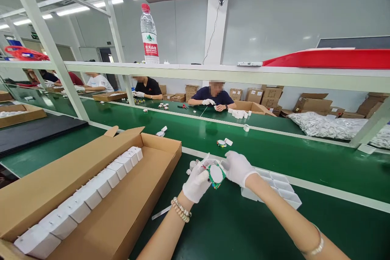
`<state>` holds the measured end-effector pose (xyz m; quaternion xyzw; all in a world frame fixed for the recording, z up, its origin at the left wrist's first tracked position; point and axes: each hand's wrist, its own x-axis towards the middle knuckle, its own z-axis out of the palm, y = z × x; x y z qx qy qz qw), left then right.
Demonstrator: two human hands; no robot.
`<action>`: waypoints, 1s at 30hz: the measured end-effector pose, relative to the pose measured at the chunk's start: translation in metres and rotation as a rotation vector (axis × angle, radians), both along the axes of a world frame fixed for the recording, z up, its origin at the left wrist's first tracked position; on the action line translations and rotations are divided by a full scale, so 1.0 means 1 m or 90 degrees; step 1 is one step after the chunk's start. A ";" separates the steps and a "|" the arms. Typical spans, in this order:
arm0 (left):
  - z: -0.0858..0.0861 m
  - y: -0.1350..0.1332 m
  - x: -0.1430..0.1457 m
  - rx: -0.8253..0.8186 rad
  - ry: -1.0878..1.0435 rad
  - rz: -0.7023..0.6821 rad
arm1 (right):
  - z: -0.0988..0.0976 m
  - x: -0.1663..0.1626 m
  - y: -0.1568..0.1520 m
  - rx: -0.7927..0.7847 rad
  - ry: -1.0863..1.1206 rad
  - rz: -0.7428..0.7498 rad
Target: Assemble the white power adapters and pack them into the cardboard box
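My left hand [197, 183], in a white glove, grips a green circuit board [210, 169] with a round white disc on its face. A red wire shows by its thumb and fingers. My right hand [239, 168], also gloved, has its fingers bent together at the board's upper right edge; whatever lies between those fingertips is hidden. Small white round parts [192, 165] lie on the green table behind my left hand. Beside my right wrist sits a translucent compartment tray [278, 187], partly covered by my forearm.
At left an open cardboard box [161, 162] holds a row of white housings [87, 199]. A thin white strip [161, 212] lies beside it. Another board with a white disc [224, 143] rests beyond my hands. A shelf with a water bottle [149, 36] spans above; co-workers sit opposite.
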<state>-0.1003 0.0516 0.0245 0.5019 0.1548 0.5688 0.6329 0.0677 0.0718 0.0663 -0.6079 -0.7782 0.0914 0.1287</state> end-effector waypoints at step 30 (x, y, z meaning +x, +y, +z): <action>-0.007 -0.021 0.046 -0.028 0.293 -0.036 | -0.095 0.072 -0.094 -0.119 0.449 0.077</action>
